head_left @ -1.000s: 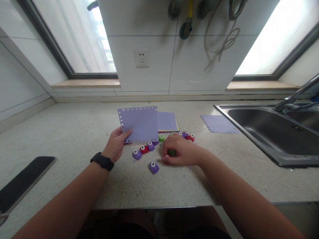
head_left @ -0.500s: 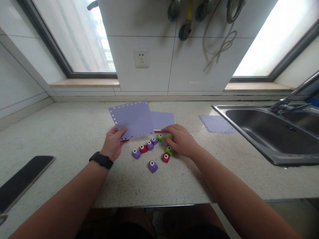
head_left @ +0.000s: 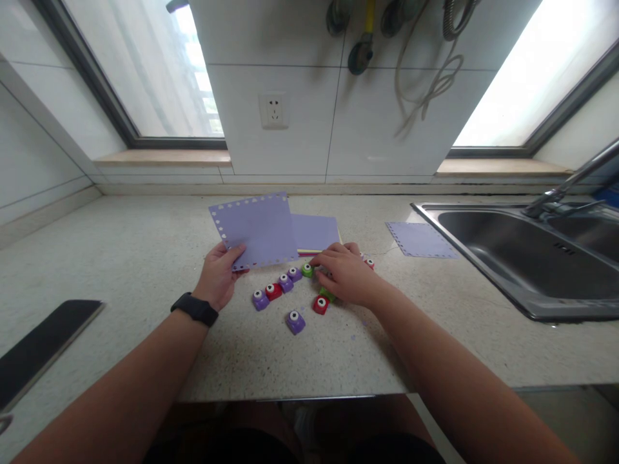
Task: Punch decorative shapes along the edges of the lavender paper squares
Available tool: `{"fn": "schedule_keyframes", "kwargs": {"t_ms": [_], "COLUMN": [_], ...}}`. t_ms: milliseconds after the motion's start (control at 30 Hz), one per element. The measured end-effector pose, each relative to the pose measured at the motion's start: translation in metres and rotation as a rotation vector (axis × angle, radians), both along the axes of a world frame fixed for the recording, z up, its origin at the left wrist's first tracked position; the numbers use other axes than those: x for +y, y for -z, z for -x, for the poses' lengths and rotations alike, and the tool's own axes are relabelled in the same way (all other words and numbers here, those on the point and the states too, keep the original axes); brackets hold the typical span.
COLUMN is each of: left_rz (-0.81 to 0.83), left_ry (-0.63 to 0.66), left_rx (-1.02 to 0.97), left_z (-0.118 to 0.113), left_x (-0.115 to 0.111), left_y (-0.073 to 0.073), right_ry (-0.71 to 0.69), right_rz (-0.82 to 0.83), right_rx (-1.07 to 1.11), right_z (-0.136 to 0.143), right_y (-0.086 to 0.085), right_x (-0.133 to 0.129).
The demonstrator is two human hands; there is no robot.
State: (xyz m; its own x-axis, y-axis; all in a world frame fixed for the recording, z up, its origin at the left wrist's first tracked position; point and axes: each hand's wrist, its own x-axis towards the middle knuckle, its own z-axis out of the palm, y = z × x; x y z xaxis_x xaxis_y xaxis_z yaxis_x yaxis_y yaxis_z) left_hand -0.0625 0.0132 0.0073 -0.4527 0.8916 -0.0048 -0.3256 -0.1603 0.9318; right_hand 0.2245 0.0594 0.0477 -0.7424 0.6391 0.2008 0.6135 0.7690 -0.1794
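Observation:
My left hand (head_left: 220, 274) is closed on a purple sheet of paper (head_left: 256, 232), thumb on top, holding it tilted above the counter. Small punched holes run along the sheet's edges. My right hand (head_left: 345, 270) hovers low over a cluster of small craft punches, thumb and fingers apart. Its index fingertip reaches a green punch (head_left: 307, 269). Left of that lie several purple punches (head_left: 285, 282) and a red punch (head_left: 273, 291). Nearer me are a purple punch (head_left: 294, 321) and another red punch (head_left: 321, 304). The palm partly covers a green punch (head_left: 327, 294) and hides the surface beneath.
Behind my hands lies a stack of coloured paper (head_left: 316, 231), purple on top. A second hole-edged purple sheet (head_left: 420, 240) rests beside the steel sink (head_left: 483, 258). A red punch (head_left: 370, 263) shows past my right hand. A black flat object (head_left: 48, 345) is at left.
My right hand has shifted slightly left over the punches. The row of punches beside it sits a little further left. My left hand keeps the sheet nearly still.

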Motion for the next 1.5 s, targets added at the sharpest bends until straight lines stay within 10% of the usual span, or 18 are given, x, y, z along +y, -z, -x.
{"fn": "schedule_keyframes", "kwargs": {"t_ms": [833,1500], "left_rz": [0.005,-0.011], "left_ry": [-0.004,0.008], "left_rx": [-0.009,-0.011], "left_z": [-0.001,0.001], "left_x": [0.0,0.002], "left_y": [-0.003,0.0], "right_ry": [-0.179,0.033], "right_rz": [-0.027,-0.013], "right_rx": [-0.048,-0.07], "right_z": [0.028,0.019], "right_y": [-0.005,0.003], "right_x": [-0.004,0.015]}}
